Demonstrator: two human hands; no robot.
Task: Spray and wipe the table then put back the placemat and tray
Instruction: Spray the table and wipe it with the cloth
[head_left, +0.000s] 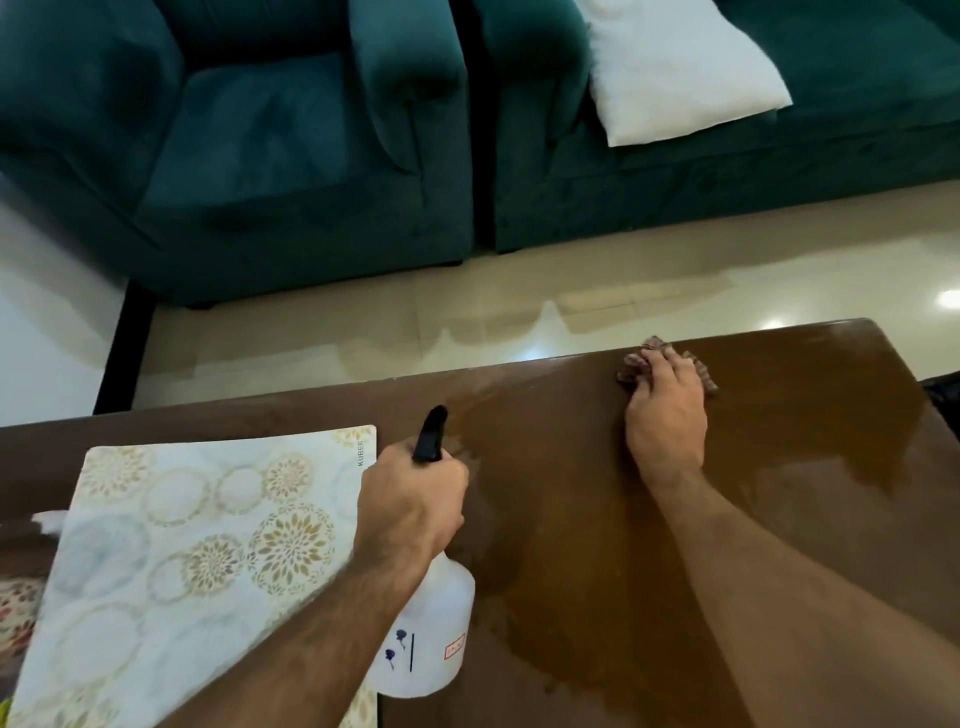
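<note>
My left hand grips the neck of a white spray bottle with a black nozzle, held over the brown wooden table with the nozzle pointing away from me. My right hand presses flat on a reddish-brown cloth near the table's far edge. The wood around and below that hand looks wet and shiny. A white placemat with gold floral circles lies on the table's left part, beside my left forearm. No tray is plainly in view.
A floral-patterned item shows at the left edge, partly under the placemat. Beyond the table are a glossy tiled floor, a teal armchair and a teal sofa with a white pillow.
</note>
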